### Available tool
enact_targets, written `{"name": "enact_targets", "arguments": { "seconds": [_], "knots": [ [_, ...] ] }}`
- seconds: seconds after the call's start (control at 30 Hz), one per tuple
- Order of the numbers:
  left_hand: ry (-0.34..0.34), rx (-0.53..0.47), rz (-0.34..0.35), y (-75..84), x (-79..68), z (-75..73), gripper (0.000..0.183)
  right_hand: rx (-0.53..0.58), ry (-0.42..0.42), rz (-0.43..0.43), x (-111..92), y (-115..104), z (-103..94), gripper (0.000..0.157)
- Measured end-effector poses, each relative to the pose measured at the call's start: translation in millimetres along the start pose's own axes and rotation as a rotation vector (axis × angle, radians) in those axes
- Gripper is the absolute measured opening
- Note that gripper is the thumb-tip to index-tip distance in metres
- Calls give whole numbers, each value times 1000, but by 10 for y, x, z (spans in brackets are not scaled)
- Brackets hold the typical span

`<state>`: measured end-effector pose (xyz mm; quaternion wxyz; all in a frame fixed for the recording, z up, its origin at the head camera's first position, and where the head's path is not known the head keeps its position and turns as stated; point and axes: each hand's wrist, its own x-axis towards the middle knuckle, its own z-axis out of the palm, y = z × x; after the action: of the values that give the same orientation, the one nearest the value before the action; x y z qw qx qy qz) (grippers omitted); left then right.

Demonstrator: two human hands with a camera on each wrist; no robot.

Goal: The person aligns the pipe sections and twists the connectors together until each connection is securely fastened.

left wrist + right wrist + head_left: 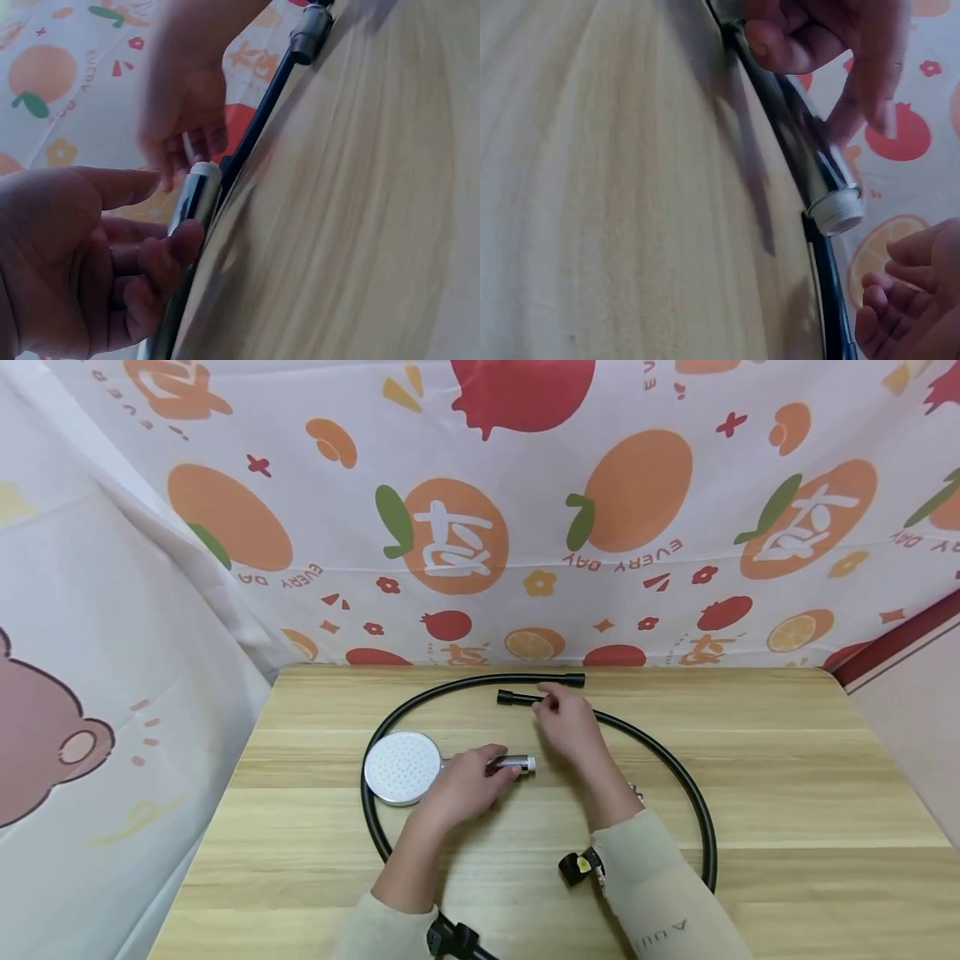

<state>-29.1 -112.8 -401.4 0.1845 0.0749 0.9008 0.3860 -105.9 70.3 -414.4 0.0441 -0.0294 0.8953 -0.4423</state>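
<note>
A shower head (402, 767) with a round white face lies at the middle left of the table, its chrome handle (522, 764) pointing right. My left hand (467, 783) is over this handle, thumb and fingers spread on either side of it; in the left wrist view the thumb (127, 186) stands apart from the handle. A black shower hose (693, 793) lies in a large loop, its two ends near each other at the back. Above one end (513, 697) is my right hand (572, 723), fingers loosely bent, fingertips overlapping the hose in the head view.
A small metal fitting (311, 37) lies beyond the right forearm, mostly hidden by it in the head view. The wooden table (810, 760) meets a fruit-printed cloth (525, 610) at the back. Another cloth (150, 693) hangs at the left. Small black cameras sit at both wrists.
</note>
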Motion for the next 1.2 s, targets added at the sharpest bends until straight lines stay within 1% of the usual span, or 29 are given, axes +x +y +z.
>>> {"name": "enact_targets", "arguments": {
  "seconds": [0.07,0.17,0.23,0.3,0.4,0.53,0.6,0.67,0.8,0.9,0.97,1.03,1.1,1.2],
  "knots": [
    [-32,-62,-11,11,-1,52,53,-9,-25,-3,31,20,12,42],
    [-64,-158,-31,13,10,135,48,-41,-87,-1,59,76,49,48],
    [-50,-187,-43,6,26,184,42,-62,-114,0,60,114,75,51],
    [-5,-199,-50,3,41,215,39,-94,-115,-3,51,138,98,51],
    [75,-234,-78,-8,52,241,39,-153,-93,-25,21,139,126,51],
    [167,-293,-108,-7,41,274,39,-286,-57,-54,-43,101,160,50],
    [228,-301,-103,10,27,300,35,-347,-28,-63,-86,76,173,47],
    [306,-291,-79,24,14,336,31,-396,8,-79,-126,57,188,41],
    [470,-258,-33,28,-8,396,24,-434,101,-127,-208,39,212,26],
    [551,-270,-1,10,-18,423,22,-455,167,-162,-274,48,229,22],
    [586,-301,16,-7,-21,435,20,-454,217,-191,-319,55,236,21],
    [612,-366,36,-23,-12,450,19,-410,266,-225,-351,72,238,19],
    [644,-431,49,-47,11,467,17,-334,300,-260,-376,91,239,18],
    [688,-510,59,-84,41,484,16,-201,317,-298,-414,131,259,19]
  ]
}}
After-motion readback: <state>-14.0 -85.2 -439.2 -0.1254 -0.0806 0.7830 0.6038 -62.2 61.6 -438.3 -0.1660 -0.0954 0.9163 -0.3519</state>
